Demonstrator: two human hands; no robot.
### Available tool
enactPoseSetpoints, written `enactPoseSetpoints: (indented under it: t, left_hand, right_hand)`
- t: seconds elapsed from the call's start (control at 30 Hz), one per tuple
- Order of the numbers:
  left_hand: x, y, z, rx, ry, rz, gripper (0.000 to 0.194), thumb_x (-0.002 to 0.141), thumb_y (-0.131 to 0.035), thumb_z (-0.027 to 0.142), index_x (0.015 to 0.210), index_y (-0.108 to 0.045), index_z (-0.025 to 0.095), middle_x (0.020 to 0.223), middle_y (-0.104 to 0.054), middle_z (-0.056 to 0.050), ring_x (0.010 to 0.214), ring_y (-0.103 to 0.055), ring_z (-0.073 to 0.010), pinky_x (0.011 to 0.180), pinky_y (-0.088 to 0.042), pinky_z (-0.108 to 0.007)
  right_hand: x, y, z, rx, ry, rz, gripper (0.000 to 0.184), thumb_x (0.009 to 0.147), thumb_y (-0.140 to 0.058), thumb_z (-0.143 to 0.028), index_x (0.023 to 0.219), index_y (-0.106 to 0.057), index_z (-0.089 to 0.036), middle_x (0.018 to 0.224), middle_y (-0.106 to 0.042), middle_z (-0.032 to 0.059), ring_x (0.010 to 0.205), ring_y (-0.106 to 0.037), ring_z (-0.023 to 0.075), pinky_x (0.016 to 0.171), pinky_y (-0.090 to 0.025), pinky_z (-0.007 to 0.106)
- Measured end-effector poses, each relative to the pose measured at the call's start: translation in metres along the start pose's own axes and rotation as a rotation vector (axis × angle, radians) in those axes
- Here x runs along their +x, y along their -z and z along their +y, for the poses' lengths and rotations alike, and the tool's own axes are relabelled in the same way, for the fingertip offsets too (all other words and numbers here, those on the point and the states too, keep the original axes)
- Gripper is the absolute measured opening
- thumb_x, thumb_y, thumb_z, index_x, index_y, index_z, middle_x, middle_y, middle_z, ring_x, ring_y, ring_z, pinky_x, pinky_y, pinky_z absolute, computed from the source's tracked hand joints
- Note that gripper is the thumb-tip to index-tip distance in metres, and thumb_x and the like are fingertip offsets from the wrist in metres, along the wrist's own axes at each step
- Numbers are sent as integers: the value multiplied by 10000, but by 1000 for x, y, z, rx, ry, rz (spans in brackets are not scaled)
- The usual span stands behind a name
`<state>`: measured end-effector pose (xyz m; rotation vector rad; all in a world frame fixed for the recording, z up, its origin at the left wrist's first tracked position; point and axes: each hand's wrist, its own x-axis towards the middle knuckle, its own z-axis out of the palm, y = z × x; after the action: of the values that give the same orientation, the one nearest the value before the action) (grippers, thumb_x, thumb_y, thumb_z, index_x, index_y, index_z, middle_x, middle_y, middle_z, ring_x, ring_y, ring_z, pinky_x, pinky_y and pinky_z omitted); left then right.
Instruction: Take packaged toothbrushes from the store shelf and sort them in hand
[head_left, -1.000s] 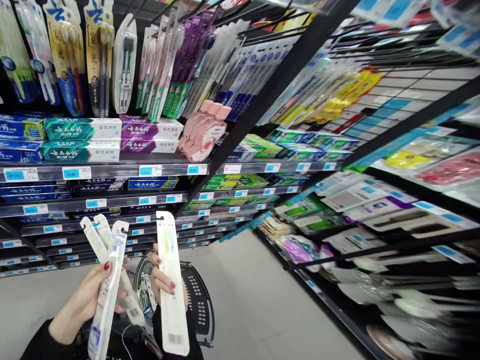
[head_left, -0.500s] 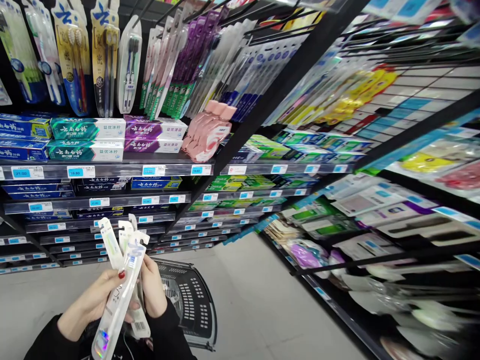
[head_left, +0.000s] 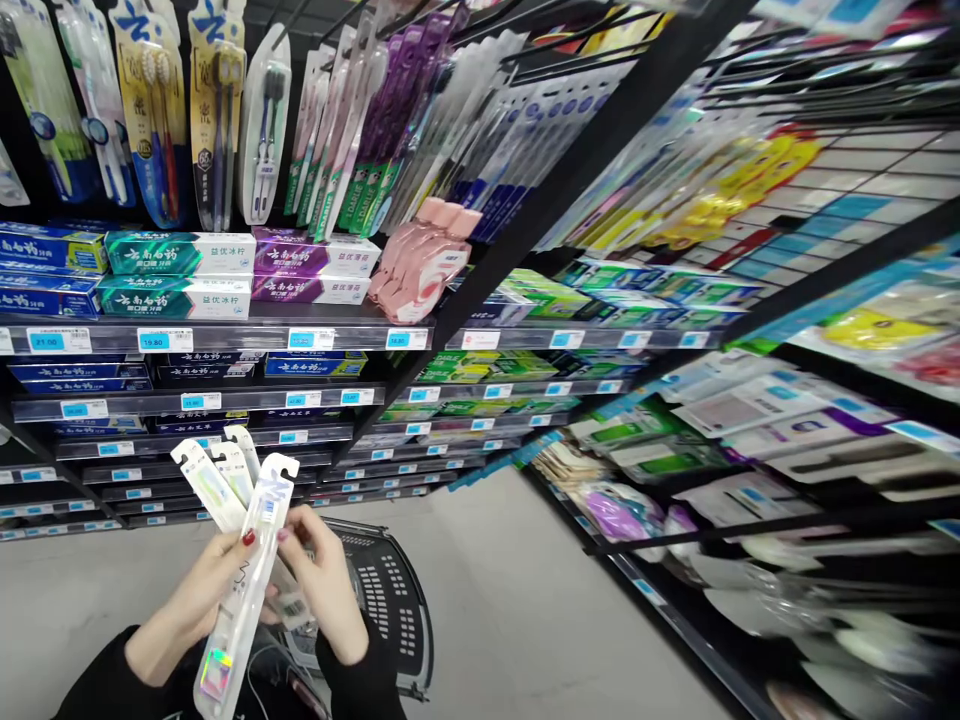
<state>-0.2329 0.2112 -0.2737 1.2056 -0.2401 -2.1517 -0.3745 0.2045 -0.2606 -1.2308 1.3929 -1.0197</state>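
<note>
Several packaged toothbrushes are fanned out low in the head view, at the left. My left hand (head_left: pixel 184 595) is closed around them, its thumb with red nail pressed on the front pack. That front toothbrush pack (head_left: pixel 244 590) is long, clear and white, with a shiny hologram patch near its lower end. Behind it, other toothbrush packs (head_left: pixel 204 482) lean up to the left. My right hand (head_left: pixel 330 580) pinches the front pack's right edge, its fingers curled and partly hidden. Below the hands, a pack end with a barcode (head_left: pixel 292 606) shows, blurred.
A dark shopping basket (head_left: pixel 397 600) stands on the grey floor (head_left: pixel 495 590) below my right hand. Ahead, the shelf holds toothpaste boxes (head_left: pixel 176 297) and pink bottles (head_left: pixel 420 265), with hanging toothbrushes (head_left: pixel 150 110) above. Another shelf unit (head_left: pixel 652 575) runs along the right.
My right hand has come up and its thumb now rests at the front pack's edge. The rear packs have spread further left, and the barcoded pack end sits higher.
</note>
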Motion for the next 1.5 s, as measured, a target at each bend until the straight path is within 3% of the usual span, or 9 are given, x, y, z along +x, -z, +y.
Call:
enactPoseSetpoints:
  t: [0.33,0.5,0.63,0.7,0.87,1.13,1.23,1.37,1.5]
  left_hand:
    - [-4,-7,3,4,-64,-50,440,696,-691,415,1008,-592,121,774,-648,-120,762,-617,-281,590,-529,-359]
    - [-9,-3,12,54,-104,-125,500,800,-575,405,1229,-479,167,1109,-562,-164,962,-549,-321,634,-540,-394]
    - [-17,7,27,126,-115,-134,425,838,-533,336,1243,-469,226,1303,-405,-113,966,-541,-297,651,-556,-458]
    - [-20,13,33,162,-100,-149,455,834,-543,321,1267,-440,230,1182,-507,-126,844,-575,-247,556,-571,-392]
    - [-26,24,36,279,23,-300,549,824,-565,327,1312,-377,161,534,-573,-44,491,-561,-155,381,-486,-210]
    - [-25,9,24,465,30,-432,497,838,-539,347,1282,-422,153,408,-520,4,339,-471,-86,326,-296,-140]
    - [-25,4,23,464,30,-403,544,841,-531,361,1322,-354,180,459,-565,-15,398,-521,-112,342,-288,-151]
    - [-25,1,20,559,-23,-349,565,856,-496,377,1353,-286,209,500,-580,-13,449,-531,-124,421,-346,-173]
    - [-34,-7,20,840,-134,-233,427,833,-495,410,1239,-485,279,1073,-601,-75,496,-499,-120,432,-386,-210]
  right_hand:
    - [-6,-13,2,236,-4,126,174,840,-479,-326,761,-519,-175,784,-503,17,739,-483,144,690,-381,256]
    - [-3,-7,1,878,-237,319,187,768,-584,-349,879,-485,-236,725,-506,-17,600,-480,113,542,-407,229]
    - [4,13,6,1322,-355,153,151,739,-579,-164,864,-510,-212,619,-406,-58,383,-271,13,359,-270,117]
    - [7,26,13,1412,-419,5,185,721,-559,-111,887,-535,-188,624,-391,-58,369,-196,-7,331,-217,90]
    - [16,41,30,1311,-542,-186,263,673,-601,-156,931,-554,-165,670,-456,-42,366,-171,-27,326,-157,77]
    - [17,-11,28,1124,-602,-196,126,699,-606,-235,662,-557,-125,519,-498,-18,398,-395,65,388,-315,175]
    - [15,-21,29,899,-562,-142,252,710,-599,-363,753,-609,-115,594,-581,34,526,-527,151,492,-416,256]
    - [16,-20,41,684,-433,133,367,708,-563,-505,757,-629,-147,703,-632,63,700,-579,204,619,-458,296]
    - [14,-23,50,674,-376,212,368,621,-644,-506,781,-626,-175,798,-649,64,792,-580,211,694,-461,297]
